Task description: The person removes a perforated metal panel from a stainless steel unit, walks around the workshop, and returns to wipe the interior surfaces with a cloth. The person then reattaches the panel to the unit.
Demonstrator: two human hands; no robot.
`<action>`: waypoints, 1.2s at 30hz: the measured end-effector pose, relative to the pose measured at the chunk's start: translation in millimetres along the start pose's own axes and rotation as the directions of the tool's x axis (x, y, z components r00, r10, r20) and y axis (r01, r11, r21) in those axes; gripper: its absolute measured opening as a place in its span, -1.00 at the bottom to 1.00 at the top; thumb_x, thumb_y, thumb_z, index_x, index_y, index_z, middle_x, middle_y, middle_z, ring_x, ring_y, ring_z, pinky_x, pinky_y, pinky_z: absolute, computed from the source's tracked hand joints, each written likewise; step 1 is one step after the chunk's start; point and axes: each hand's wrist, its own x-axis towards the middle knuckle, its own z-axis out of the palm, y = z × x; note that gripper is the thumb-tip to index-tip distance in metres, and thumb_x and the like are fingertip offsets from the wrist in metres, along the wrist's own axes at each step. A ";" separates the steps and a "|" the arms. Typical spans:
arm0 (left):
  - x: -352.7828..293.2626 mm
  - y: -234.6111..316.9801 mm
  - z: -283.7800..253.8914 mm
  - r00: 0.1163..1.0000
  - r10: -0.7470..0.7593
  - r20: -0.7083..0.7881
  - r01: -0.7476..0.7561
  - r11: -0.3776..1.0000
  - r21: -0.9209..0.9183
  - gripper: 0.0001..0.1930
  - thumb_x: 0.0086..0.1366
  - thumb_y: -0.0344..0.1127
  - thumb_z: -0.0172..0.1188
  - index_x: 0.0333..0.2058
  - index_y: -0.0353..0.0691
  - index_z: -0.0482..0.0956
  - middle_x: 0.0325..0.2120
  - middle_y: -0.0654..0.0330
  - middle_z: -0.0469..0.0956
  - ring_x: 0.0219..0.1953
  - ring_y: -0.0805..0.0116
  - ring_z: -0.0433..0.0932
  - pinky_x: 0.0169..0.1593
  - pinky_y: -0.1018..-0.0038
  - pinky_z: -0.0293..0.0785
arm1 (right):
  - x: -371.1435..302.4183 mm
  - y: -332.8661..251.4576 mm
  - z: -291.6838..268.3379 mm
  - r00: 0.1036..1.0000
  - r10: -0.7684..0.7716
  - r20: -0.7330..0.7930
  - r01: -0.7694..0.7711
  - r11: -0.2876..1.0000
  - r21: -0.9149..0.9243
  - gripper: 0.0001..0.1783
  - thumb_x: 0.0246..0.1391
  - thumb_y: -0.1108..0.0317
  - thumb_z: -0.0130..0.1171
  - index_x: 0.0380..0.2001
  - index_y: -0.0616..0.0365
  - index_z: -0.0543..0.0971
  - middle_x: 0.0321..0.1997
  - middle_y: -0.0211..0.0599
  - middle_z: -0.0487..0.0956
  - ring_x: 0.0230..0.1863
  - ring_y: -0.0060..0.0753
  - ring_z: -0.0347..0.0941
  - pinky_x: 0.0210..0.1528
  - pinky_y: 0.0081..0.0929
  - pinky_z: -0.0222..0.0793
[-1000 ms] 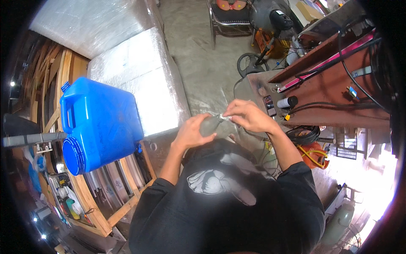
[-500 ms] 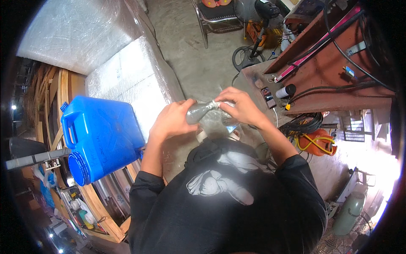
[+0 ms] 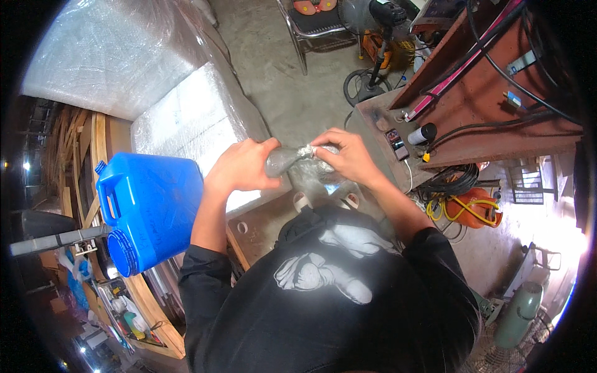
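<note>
Between my hands, in front of my chest, is a clear plastic bag (image 3: 283,160), its film drawn into a narrow, shiny, crinkled neck. My left hand (image 3: 239,165) grips the rounded, greyish left part, with the thumb and fingers on opposite sides. At the neck's right side, my right hand (image 3: 348,155) pinches the gathered film between thumb and fingers. Loose see-through film hangs below the right hand and blurs into the floor behind it. What the rounded part contains, if anything, I cannot make out.
At left, a blue jerrycan (image 3: 155,211) stands beside bubble-wrapped blocks (image 3: 186,112). To the right, a workbench (image 3: 379,118) holds a phone (image 3: 396,144) and a dark cylinder (image 3: 423,133). Cables and an orange gas cylinder (image 3: 476,208) lie beyond it. A chair (image 3: 317,28) is ahead.
Both hands, with the bag, have shifted slightly left in the picture. The grip of each hand looks about the same. The whole view has also moved a little.
</note>
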 end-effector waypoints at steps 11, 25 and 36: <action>8.5 11.2 -26.3 0.996 0.014 0.087 -0.026 0.991 0.132 -0.41 -0.12 -0.09 0.38 -0.08 -0.25 0.53 -0.44 -0.08 0.65 -0.28 -0.11 0.64 -0.15 0.11 0.56 | 0.2 8.0 4.4 0.999 -0.032 -0.027 0.034 0.995 0.097 -0.83 0.08 0.50 0.26 -0.24 0.30 0.66 -0.25 -0.22 0.64 -0.17 -0.42 0.58 -0.08 -0.50 0.45; 9.8 -9.6 34.7 0.943 0.103 -0.316 -0.193 0.944 -0.268 -0.35 -0.10 -0.10 0.44 -0.01 -0.26 0.50 -0.24 -0.13 0.62 -0.16 -0.13 0.62 -0.07 0.16 0.55 | 21.1 -41.5 -32.4 0.979 -0.154 0.134 0.181 0.959 -0.220 -0.82 0.05 0.41 0.27 -0.27 0.24 0.66 -0.25 -0.11 0.62 -0.16 -0.06 0.57 -0.11 -0.31 0.46; 12.8 33.6 117.4 0.763 -0.211 -0.611 -0.287 0.737 -0.612 -0.30 -0.04 -0.09 0.51 0.05 -0.22 0.46 -0.08 0.00 0.60 -0.01 0.03 0.61 0.07 0.24 0.50 | 35.6 -87.7 -55.3 0.954 0.049 0.296 -0.017 0.994 -0.111 -0.79 0.04 0.42 0.28 -0.25 0.28 0.61 -0.32 -0.27 0.63 -0.26 -0.46 0.56 -0.16 -0.48 0.44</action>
